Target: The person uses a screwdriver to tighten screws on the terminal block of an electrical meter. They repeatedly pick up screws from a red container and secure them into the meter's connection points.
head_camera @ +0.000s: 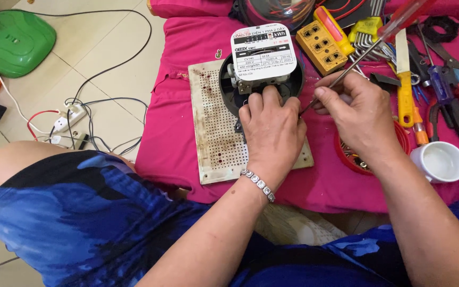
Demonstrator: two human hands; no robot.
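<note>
Head view: the left hand (pixel 273 130) clamps its fingers over a round black electricity meter (pixel 261 74) on a perforated white board (pixel 213 127) mid-cloth, while the right hand (pixel 359 111) pinches a clear-red-handled screwdriver (pixel 367 48), tip apparently working a terminal screw needing steady turning.

Pale tiled floor (pixel 102 48), pink cloth (pixel 176 133), green plastic stool (pixel 11 37)

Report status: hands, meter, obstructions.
Left hand steadies round black electricity meter on perforated board. Right hand drives red-handled screwdriver into its base. Nothing blocking.
</note>
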